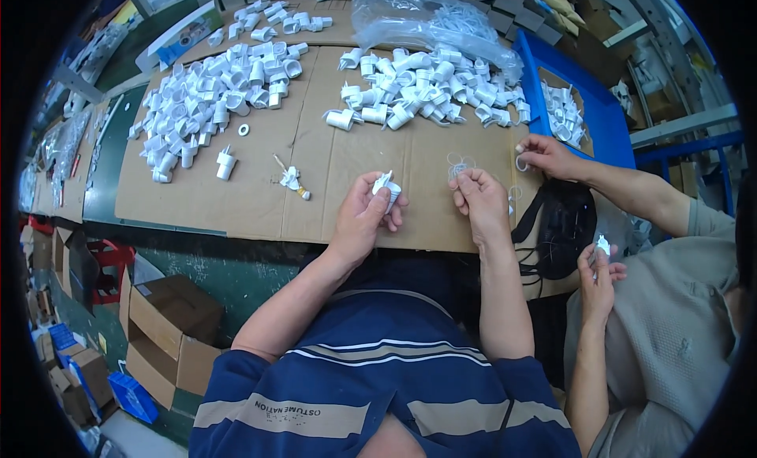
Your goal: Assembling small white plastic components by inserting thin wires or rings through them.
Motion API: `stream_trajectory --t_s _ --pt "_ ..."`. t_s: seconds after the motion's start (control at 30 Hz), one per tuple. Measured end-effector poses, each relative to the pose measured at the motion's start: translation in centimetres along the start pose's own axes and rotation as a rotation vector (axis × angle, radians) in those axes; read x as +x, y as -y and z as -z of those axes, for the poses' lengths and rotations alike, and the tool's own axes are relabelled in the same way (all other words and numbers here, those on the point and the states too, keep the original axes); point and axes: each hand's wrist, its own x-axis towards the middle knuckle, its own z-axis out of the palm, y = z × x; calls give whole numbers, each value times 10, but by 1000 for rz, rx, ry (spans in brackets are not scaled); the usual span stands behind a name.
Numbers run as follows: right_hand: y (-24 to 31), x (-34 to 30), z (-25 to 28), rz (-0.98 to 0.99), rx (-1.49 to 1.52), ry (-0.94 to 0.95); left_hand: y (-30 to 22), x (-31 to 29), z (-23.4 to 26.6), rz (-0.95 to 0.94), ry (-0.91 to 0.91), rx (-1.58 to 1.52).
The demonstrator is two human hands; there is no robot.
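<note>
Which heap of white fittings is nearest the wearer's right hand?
The white plastic heap beside the blue plastic tray; the leftmost heap, far cluster and tray's fittings lie farther.

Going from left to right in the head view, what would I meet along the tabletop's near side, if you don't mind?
Lone white fitting, small white-wrapped stick, left hand, right hand, black bag.

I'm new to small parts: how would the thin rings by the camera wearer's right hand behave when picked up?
The thin rings are probably light and flexible, given their slender loops. Because they overlap in a clump, they may snag and lift together.
</note>
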Motion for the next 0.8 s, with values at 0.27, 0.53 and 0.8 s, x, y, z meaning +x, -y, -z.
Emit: stream_trajectory --t_s 0.27,0.53,0.8 --pt "19 -33 -29 5 -21 203 -1 -5 -9 95 17 -28" --pt "20 -43 -50 168 -240 184 -12 -13 -15 128 118 45" --pt "19 -48 -56 322 -394 115 -9 -14 -12 52 107 72"
